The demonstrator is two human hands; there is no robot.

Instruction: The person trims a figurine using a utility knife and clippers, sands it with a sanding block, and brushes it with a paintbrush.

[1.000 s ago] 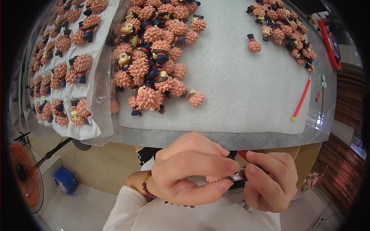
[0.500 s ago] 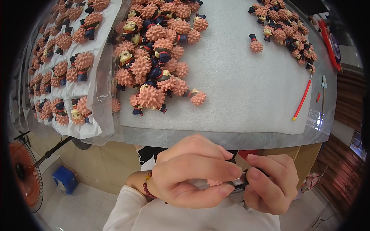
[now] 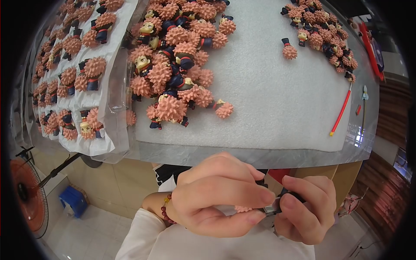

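Pink piece (image 3: pixel 243 209) held: one; hands (image 3: pixel 216 193): two.

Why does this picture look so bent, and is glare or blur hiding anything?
Head view: likely wide-lens distortion, with the table bowed and the corners black; bright glare on the table's right end; small glints along the clear plastic. Also head view: the shiny piece between the left hand and right hand is mostly covered by fingers, too small to make out.
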